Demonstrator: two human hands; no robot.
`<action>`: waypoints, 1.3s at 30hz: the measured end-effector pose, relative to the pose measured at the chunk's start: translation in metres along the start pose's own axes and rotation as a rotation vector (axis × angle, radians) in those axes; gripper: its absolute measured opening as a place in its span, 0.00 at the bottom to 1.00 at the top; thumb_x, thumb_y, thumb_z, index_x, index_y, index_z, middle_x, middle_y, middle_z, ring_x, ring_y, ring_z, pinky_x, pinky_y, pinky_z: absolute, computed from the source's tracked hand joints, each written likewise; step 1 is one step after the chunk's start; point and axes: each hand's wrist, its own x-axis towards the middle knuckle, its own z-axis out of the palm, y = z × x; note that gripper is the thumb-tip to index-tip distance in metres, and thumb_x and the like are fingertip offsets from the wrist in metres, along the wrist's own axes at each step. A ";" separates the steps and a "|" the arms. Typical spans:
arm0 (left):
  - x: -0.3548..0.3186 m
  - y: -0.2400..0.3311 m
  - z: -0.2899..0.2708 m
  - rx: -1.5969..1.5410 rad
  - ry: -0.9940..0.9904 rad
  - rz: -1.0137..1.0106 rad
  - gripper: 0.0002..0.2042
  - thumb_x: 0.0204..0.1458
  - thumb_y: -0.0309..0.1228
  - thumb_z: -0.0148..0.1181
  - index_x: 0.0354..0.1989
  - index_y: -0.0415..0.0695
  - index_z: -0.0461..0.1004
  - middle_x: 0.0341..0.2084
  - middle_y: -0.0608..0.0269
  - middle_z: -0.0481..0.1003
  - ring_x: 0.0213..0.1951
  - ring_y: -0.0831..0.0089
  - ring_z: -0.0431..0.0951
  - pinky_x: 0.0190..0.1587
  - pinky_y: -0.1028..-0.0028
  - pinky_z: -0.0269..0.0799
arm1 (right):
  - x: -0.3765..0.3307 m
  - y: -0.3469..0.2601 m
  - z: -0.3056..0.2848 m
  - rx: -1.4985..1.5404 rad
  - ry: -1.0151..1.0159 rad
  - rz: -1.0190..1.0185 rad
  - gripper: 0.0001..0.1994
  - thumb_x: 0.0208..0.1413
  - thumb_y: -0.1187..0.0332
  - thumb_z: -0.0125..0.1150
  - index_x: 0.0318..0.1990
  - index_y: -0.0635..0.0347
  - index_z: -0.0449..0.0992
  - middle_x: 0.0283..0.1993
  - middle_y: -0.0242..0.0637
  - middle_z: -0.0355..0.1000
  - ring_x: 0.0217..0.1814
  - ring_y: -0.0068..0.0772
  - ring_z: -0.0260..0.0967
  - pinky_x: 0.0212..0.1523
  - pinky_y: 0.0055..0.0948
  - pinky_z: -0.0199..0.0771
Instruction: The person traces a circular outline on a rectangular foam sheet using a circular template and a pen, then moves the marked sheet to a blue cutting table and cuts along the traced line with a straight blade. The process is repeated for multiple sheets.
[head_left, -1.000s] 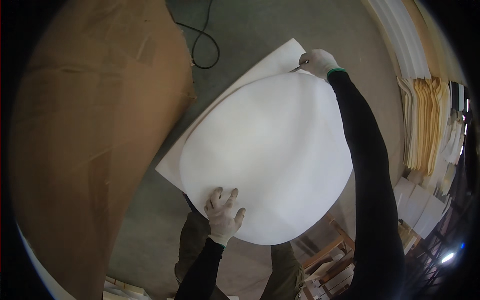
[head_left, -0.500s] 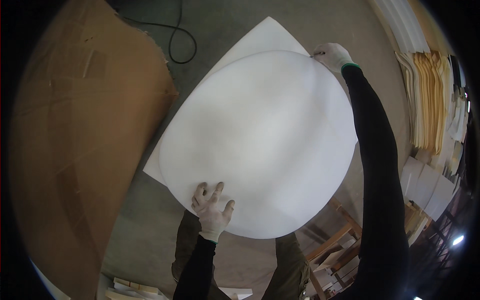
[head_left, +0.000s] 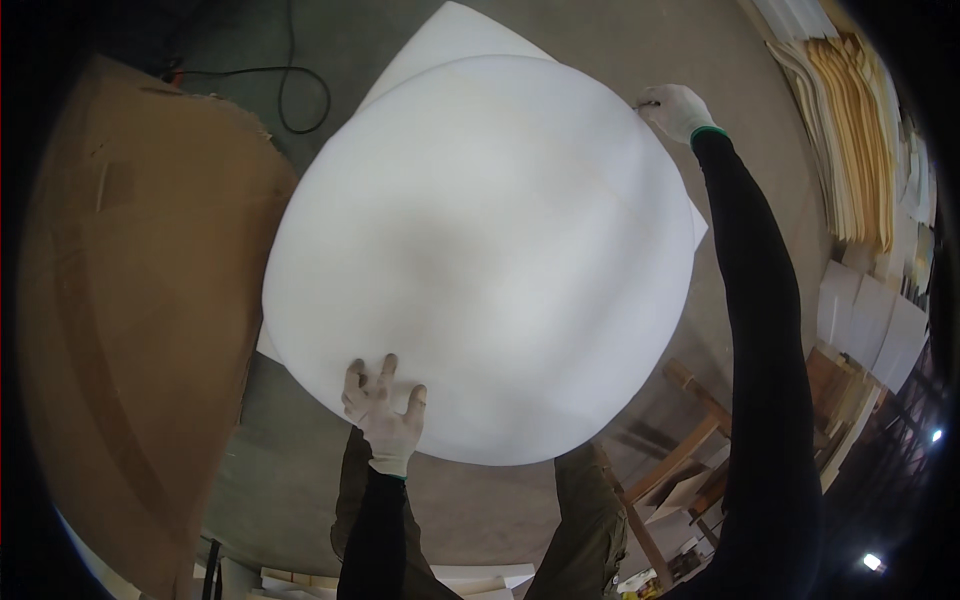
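Note:
A large round white sheet, which looks like foam (head_left: pixel 480 260), lies over a second white sheet with straight edges (head_left: pixel 450 35); corners of the lower one stick out past the round rim. My left hand (head_left: pixel 385 415), in a pale glove with dirty fingertips, rests on the near left part of the round sheet, fingers spread. At the far right rim is my gloved right hand (head_left: pixel 678 112), its fingers closed. A small dark tip shows between them at the sheet's edge; too little is visible to tell what it is.
A big brown cardboard piece (head_left: pixel 150 300) stands on the left, close to the sheets. A black cable (head_left: pixel 325 100) loops on the floor behind it. Stacked yellowish and white sheets (head_left: pixel 850 140) line the right side. A wooden frame (head_left: pixel 690 440) stands at near right.
The view has shifted, so the sheets and my left hand appear farther left. My right hand has moved slightly along the rim, away from the lower sheet's far corner. My left hand stays spread.

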 end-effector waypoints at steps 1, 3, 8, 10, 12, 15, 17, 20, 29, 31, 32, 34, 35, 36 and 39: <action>0.000 0.001 0.001 0.016 -0.003 -0.002 0.32 0.41 0.40 0.74 0.60 0.56 0.74 0.63 0.46 0.58 0.55 0.48 0.63 0.56 0.50 0.62 | -0.006 0.007 0.005 0.011 0.001 0.004 0.13 0.56 0.58 0.59 0.45 0.48 0.82 0.46 0.35 0.80 0.51 0.44 0.75 0.52 0.40 0.75; 0.000 0.004 0.001 0.056 -0.012 0.000 0.33 0.41 0.40 0.74 0.61 0.55 0.74 0.64 0.45 0.57 0.55 0.47 0.63 0.56 0.49 0.62 | -0.021 0.024 0.015 0.031 0.005 0.019 0.13 0.56 0.58 0.59 0.45 0.47 0.82 0.46 0.35 0.80 0.51 0.44 0.75 0.52 0.40 0.75; -0.007 0.000 0.007 0.135 0.025 0.043 0.35 0.43 0.40 0.73 0.64 0.52 0.70 0.66 0.41 0.55 0.57 0.45 0.63 0.59 0.50 0.61 | -0.056 0.047 0.032 0.036 -0.015 0.030 0.13 0.56 0.59 0.58 0.45 0.48 0.82 0.46 0.35 0.80 0.50 0.43 0.75 0.51 0.40 0.75; -0.007 0.003 0.009 0.137 0.006 0.002 0.35 0.45 0.38 0.72 0.65 0.51 0.69 0.67 0.41 0.54 0.60 0.43 0.61 0.61 0.50 0.60 | -0.070 0.059 0.042 0.046 -0.008 0.040 0.13 0.56 0.59 0.58 0.45 0.49 0.82 0.45 0.35 0.80 0.50 0.43 0.75 0.51 0.40 0.75; -0.009 0.008 0.011 0.133 0.000 -0.019 0.36 0.45 0.36 0.72 0.66 0.49 0.67 0.68 0.40 0.53 0.63 0.40 0.58 0.63 0.49 0.58 | -0.085 0.069 0.051 0.058 -0.001 0.047 0.13 0.56 0.59 0.58 0.44 0.49 0.82 0.45 0.35 0.80 0.49 0.43 0.75 0.51 0.40 0.75; -0.011 0.015 0.013 0.182 0.003 -0.028 0.38 0.45 0.34 0.71 0.68 0.47 0.64 0.69 0.40 0.51 0.66 0.40 0.55 0.66 0.49 0.57 | -0.107 0.088 0.067 0.129 -0.029 0.114 0.12 0.57 0.59 0.58 0.44 0.49 0.82 0.44 0.35 0.80 0.49 0.42 0.76 0.51 0.39 0.75; -0.014 0.020 0.014 0.302 -0.006 -0.065 0.39 0.45 0.34 0.71 0.69 0.46 0.63 0.69 0.42 0.51 0.68 0.44 0.55 0.66 0.52 0.58 | -0.123 0.095 0.076 0.158 -0.045 0.131 0.12 0.57 0.60 0.58 0.45 0.48 0.82 0.43 0.35 0.80 0.48 0.42 0.76 0.51 0.39 0.75; -0.020 0.023 0.020 0.259 0.013 -0.108 0.39 0.46 0.32 0.71 0.69 0.45 0.61 0.71 0.43 0.48 0.69 0.46 0.53 0.68 0.53 0.57 | -0.148 0.106 0.094 0.183 -0.023 0.142 0.12 0.57 0.60 0.58 0.44 0.48 0.82 0.43 0.35 0.80 0.47 0.42 0.76 0.51 0.39 0.75; -0.045 0.023 0.024 0.173 0.023 -0.044 0.41 0.48 0.35 0.71 0.71 0.44 0.58 0.71 0.44 0.47 0.70 0.47 0.52 0.69 0.54 0.56 | -0.229 0.116 0.146 0.237 0.018 0.206 0.11 0.58 0.60 0.57 0.44 0.48 0.83 0.43 0.37 0.80 0.47 0.44 0.76 0.49 0.40 0.76; -0.052 0.021 0.023 0.191 0.029 0.015 0.40 0.49 0.38 0.70 0.71 0.44 0.59 0.71 0.43 0.46 0.71 0.47 0.51 0.69 0.53 0.56 | -0.247 0.113 0.160 0.234 0.069 0.181 0.11 0.58 0.60 0.57 0.43 0.48 0.82 0.42 0.38 0.80 0.46 0.44 0.76 0.47 0.42 0.76; -0.055 0.021 0.022 0.200 0.033 0.047 0.40 0.50 0.40 0.70 0.71 0.44 0.59 0.71 0.42 0.46 0.71 0.47 0.51 0.69 0.52 0.56 | -0.256 0.112 0.167 0.241 0.084 0.187 0.11 0.58 0.60 0.57 0.43 0.48 0.82 0.41 0.38 0.80 0.46 0.44 0.76 0.47 0.42 0.76; -0.062 0.019 0.019 0.226 0.038 0.044 0.41 0.50 0.43 0.69 0.71 0.45 0.58 0.71 0.41 0.46 0.71 0.47 0.51 0.69 0.51 0.55 | -0.275 0.105 0.182 0.257 0.112 0.198 0.11 0.59 0.60 0.57 0.43 0.49 0.82 0.40 0.38 0.80 0.45 0.45 0.76 0.47 0.43 0.76; -0.065 0.019 0.016 0.242 0.040 0.043 0.41 0.51 0.45 0.69 0.71 0.45 0.58 0.71 0.41 0.46 0.71 0.47 0.50 0.68 0.50 0.55 | -0.283 0.102 0.188 0.261 0.121 0.203 0.11 0.59 0.60 0.56 0.42 0.49 0.82 0.40 0.39 0.80 0.45 0.46 0.76 0.46 0.44 0.76; -0.068 0.018 0.012 0.245 0.057 0.032 0.41 0.50 0.44 0.69 0.71 0.45 0.58 0.72 0.41 0.46 0.71 0.46 0.50 0.68 0.50 0.55 | -0.291 0.100 0.193 0.279 0.131 0.206 0.11 0.59 0.60 0.56 0.42 0.49 0.82 0.40 0.39 0.80 0.45 0.46 0.76 0.46 0.44 0.76; -0.075 0.030 -0.002 0.272 0.084 0.007 0.40 0.50 0.43 0.69 0.71 0.45 0.59 0.72 0.42 0.47 0.71 0.46 0.50 0.68 0.51 0.56 | -0.316 0.095 0.200 0.337 0.142 0.223 0.11 0.59 0.62 0.55 0.41 0.50 0.82 0.39 0.40 0.80 0.46 0.47 0.76 0.47 0.45 0.76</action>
